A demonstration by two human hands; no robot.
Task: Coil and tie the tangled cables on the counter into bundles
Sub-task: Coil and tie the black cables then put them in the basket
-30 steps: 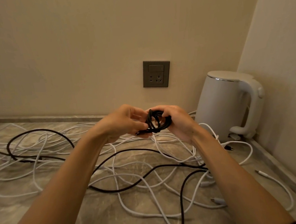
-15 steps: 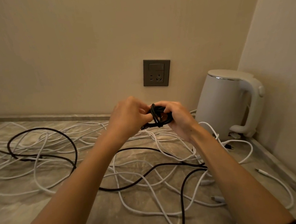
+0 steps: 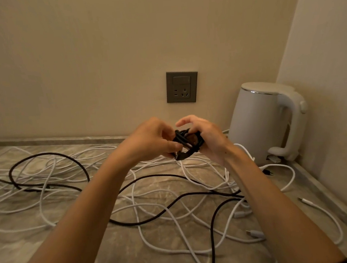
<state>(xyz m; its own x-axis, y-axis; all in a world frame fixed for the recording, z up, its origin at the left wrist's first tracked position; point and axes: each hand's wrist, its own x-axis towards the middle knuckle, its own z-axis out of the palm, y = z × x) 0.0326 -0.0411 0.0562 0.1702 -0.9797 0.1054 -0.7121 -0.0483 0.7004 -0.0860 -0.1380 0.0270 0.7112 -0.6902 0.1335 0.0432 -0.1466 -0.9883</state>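
Across the left of the table point(image 3: 17, 258), white cables point(image 3: 41, 207) lie in loose, tangled loops. A black cable point(image 3: 43, 154) makes a wide loop over them, and more black cable crosses the table under the forearms.

Above the middle of the table, held clear of it, is a small black coil point(image 3: 187, 142). The left hand point(image 3: 148, 140) is at the coil's left side, its fingers point(image 3: 162, 130) curled in, with thumb and fingertips pinching the strands. The right hand point(image 3: 209, 140) grips the coil's right side, its lower fingers wrapped round the bundle and its index finger lifted above it. Whether the coil joins the black cable on the table I cannot tell.

On the far wall, above the hands, is a grey socket point(image 3: 182, 87). Right of the hands a white kettle point(image 3: 258, 123) stands in the far right corner, with its handle to the right. More white cable loops near it, and one end, a plug point(image 3: 304, 200), lies on the table by the right edge.
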